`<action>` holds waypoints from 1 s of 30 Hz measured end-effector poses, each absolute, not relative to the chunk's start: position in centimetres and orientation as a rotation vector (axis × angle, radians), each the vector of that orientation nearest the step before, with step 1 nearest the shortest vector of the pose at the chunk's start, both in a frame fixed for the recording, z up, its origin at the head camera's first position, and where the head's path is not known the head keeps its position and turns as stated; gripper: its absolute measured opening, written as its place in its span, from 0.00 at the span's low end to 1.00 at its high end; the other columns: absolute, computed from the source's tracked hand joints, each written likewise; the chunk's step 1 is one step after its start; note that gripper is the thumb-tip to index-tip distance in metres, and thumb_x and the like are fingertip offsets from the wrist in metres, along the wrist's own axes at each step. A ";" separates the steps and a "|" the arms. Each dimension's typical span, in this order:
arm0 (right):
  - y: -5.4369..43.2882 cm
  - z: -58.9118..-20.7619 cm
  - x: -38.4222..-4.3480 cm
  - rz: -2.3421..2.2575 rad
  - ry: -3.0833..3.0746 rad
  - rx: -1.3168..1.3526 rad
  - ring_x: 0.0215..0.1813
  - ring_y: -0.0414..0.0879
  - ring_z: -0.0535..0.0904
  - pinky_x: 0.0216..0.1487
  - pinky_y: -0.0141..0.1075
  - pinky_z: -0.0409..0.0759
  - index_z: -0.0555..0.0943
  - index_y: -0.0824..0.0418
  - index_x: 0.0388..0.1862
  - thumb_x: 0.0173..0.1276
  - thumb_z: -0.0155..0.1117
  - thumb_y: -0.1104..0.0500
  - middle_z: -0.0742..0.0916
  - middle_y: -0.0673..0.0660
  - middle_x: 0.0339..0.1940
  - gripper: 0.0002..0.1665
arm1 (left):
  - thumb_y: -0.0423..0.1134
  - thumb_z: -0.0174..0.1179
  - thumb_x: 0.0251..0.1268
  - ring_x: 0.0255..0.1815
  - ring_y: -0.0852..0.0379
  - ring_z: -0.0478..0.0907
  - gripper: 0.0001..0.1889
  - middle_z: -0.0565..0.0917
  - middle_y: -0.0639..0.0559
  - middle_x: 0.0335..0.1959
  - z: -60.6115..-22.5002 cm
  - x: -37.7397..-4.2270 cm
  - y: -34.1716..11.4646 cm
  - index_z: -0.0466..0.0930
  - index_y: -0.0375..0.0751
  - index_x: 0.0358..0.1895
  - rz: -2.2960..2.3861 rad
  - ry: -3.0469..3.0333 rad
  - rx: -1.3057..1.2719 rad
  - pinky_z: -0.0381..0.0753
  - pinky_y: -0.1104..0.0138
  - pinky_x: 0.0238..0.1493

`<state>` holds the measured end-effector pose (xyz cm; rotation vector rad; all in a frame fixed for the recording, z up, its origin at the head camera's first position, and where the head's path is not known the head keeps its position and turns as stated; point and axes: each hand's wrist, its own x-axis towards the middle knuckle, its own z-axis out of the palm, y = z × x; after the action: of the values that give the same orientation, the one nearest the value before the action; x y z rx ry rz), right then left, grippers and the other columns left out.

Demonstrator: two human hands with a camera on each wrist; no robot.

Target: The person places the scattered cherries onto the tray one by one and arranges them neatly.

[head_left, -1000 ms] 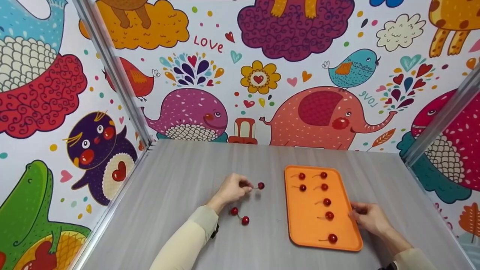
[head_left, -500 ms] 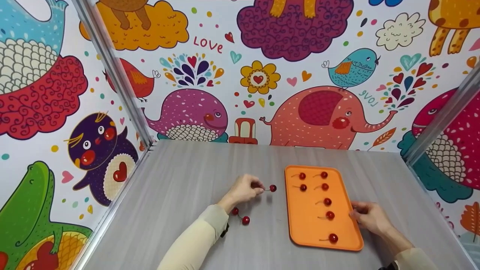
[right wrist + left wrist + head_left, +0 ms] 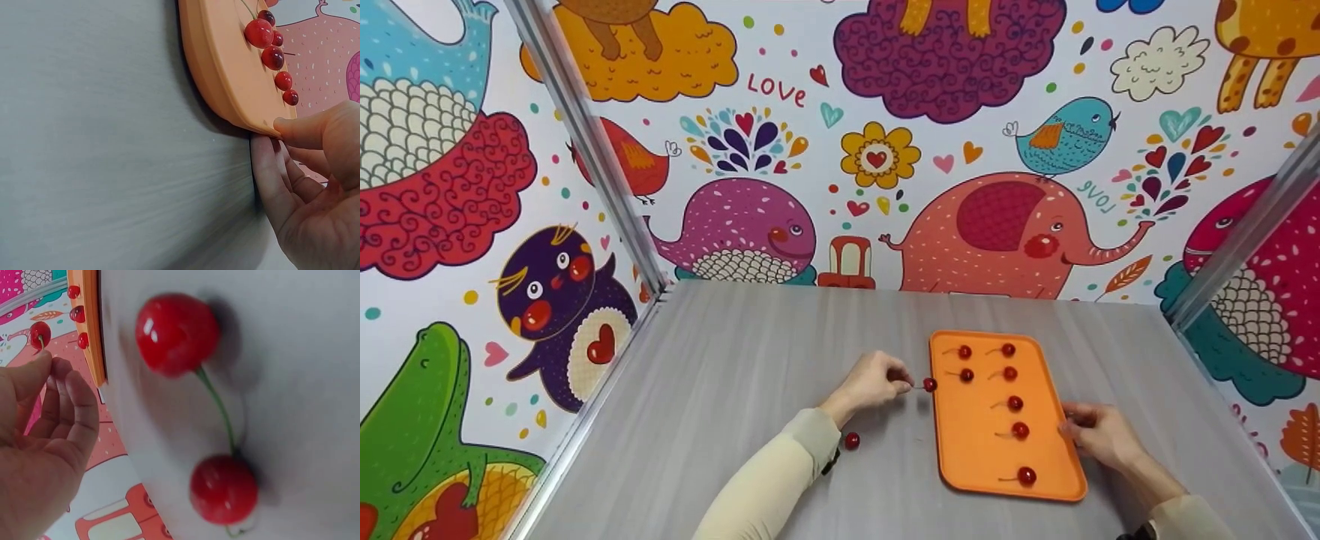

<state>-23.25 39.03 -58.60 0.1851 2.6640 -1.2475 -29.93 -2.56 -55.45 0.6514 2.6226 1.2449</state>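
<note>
My left hand (image 3: pixel 874 380) pinches a cherry (image 3: pixel 930 385) by its stem, the red fruit hanging at the left rim of the orange tray (image 3: pixel 971 450). In the left wrist view that cherry (image 3: pixel 40 334) shows above the thumb and fingertips. On the right, my right hand (image 3: pixel 1102 433) grips the tray's right edge, thumb on the rim and fingers beneath it in the right wrist view. Several cherries with stems lie on the tray, four of them towards its far end, among them a cherry (image 3: pixel 1007 350) at the far right and a cherry (image 3: pixel 1026 476) near the front.
Two loose cherries lie on the grey table (image 3: pixel 720 390); one cherry (image 3: pixel 177 334) and another cherry (image 3: pixel 224 489) appear close in the left wrist view, the second hidden by my sleeve in the head view. Walls with printed cartoon animals and metal posts (image 3: pixel 585 142) enclose the table.
My left hand has moved right with the pinched cherry, from over the table to the tray's left rim. The right hand and tray have stayed in place.
</note>
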 end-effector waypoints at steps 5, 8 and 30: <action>39.1 -58.7 -23.4 -1.308 2.619 0.188 0.41 0.42 0.86 0.40 0.37 0.93 0.77 0.80 0.74 0.80 0.67 0.66 0.89 0.57 0.41 0.29 | 0.32 0.72 0.76 0.36 0.66 0.78 0.04 0.94 0.53 0.39 -55.6 -29.9 -1.5 0.96 0.40 0.43 1.219 2.621 0.656 0.83 0.70 0.45; 39.1 -58.7 -23.5 -1.317 2.597 0.218 0.41 0.42 0.86 0.41 0.38 0.94 0.77 0.80 0.75 0.81 0.67 0.66 0.88 0.56 0.41 0.29 | 0.31 0.72 0.75 0.35 0.67 0.78 0.04 0.95 0.51 0.38 -55.7 -30.0 -0.9 0.96 0.38 0.43 1.216 2.621 0.672 0.81 0.71 0.44; 39.3 -58.8 -23.5 -1.372 2.547 0.262 0.42 0.40 0.88 0.43 0.42 0.95 0.78 0.80 0.74 0.81 0.68 0.65 0.91 0.55 0.41 0.28 | 0.29 0.73 0.72 0.35 0.68 0.78 0.06 0.96 0.54 0.37 -56.6 -30.3 3.2 0.97 0.42 0.38 1.132 2.685 0.740 0.80 0.74 0.44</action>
<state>-23.52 39.33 -58.76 0.2618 2.5469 -1.3722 -30.33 3.24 -56.55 0.7397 2.6845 1.1316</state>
